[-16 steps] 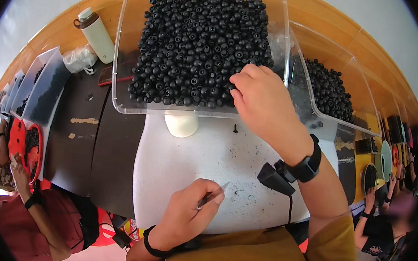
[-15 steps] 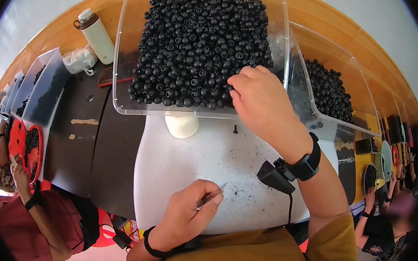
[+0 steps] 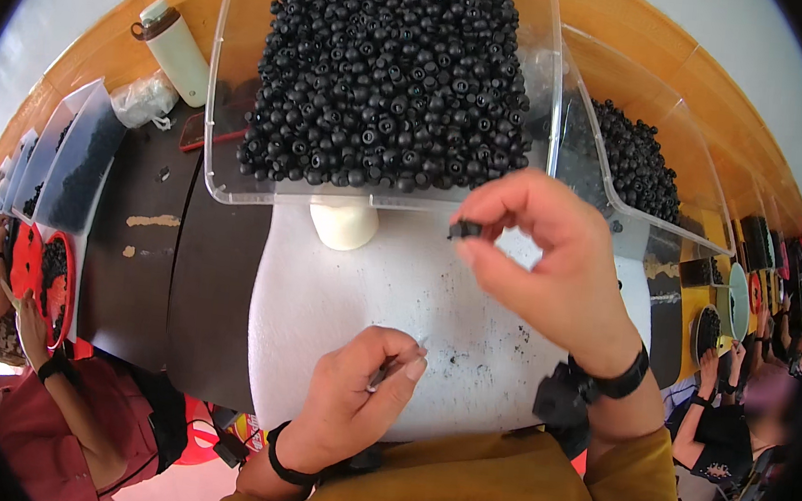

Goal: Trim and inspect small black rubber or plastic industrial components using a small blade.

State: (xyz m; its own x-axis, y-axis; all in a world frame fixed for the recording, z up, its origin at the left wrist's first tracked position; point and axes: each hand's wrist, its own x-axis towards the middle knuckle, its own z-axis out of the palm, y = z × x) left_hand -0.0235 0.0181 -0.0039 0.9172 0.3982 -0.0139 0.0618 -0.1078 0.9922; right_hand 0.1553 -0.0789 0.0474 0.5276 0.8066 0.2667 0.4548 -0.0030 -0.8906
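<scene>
My right hand (image 3: 552, 264) pinches a small black rounded part (image 3: 466, 229) between thumb and fingertips, just off the front wall of a clear plastic bin (image 3: 282, 196). Heaped inside that bin are a great many black parts (image 3: 392, 78) of the same sort, some showing a round hole. Low over the white foam sheet (image 3: 321, 291), my left hand (image 3: 360, 390) is closed around a slim metal tool (image 3: 379, 375). Its fingers cover most of the tool, so its exact kind is not clear. Dark crumbs are scattered on the sheet between the hands.
A white rounded block (image 3: 344, 226) sits under the bin's front edge. At right stands a second clear bin (image 3: 670, 231) of black parts. A cream bottle (image 3: 178, 54) and plastic bag (image 3: 142, 99) lie back left, near a red tray (image 3: 66, 317). Other people work at both sides.
My right hand has come out of the heap toward me, with a black part now visible in its pinch. My left hand has barely shifted, though the tool's pointed tip shows less.
</scene>
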